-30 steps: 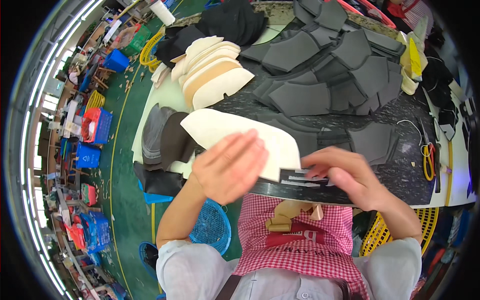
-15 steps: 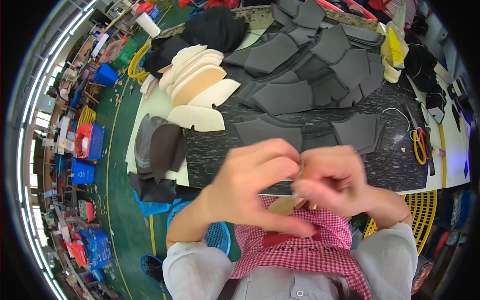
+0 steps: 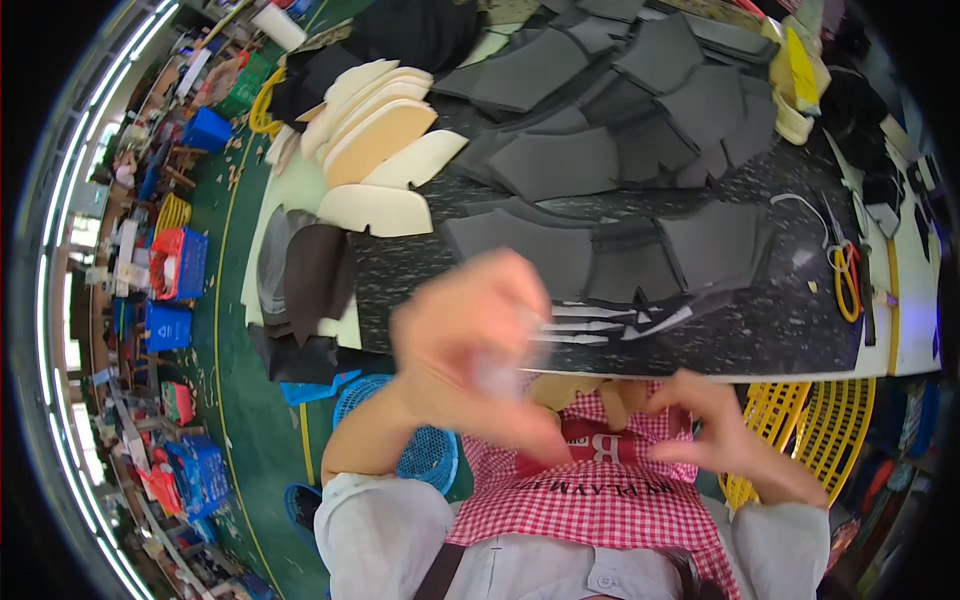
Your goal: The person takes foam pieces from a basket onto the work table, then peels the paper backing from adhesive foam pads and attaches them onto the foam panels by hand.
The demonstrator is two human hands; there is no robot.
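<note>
My left hand [image 3: 475,350] is raised over the table's front edge, smeared by motion. Its fingers look curled and its thumb points toward my apron; a pale blur shows by the palm, too smeared to name. Over the right side of my lap, my right hand [image 3: 705,425] is open, fingers apart and bent, nothing visible in it. Several narrow white strips [image 3: 585,325] lie on the dark tabletop [image 3: 760,340] just beyond the hands. Behind them spread grey foam-like cut pieces [image 3: 545,250], overlapping in rows. A tan piece [image 3: 560,388] shows at my lap, partly hidden.
Cream curved pieces [image 3: 375,210] fan out at the left, with dark brown pieces [image 3: 320,275] nearer me. Yellow-handled scissors [image 3: 847,285] lie at the right beside a white cord [image 3: 800,205]. Blue baskets [image 3: 430,460] and yellow baskets [image 3: 835,430] stand below the table edge.
My hands were close together in front of me and have moved apart, the left shifting left and the right dropping toward my lap. The white strips have come into sight.
</note>
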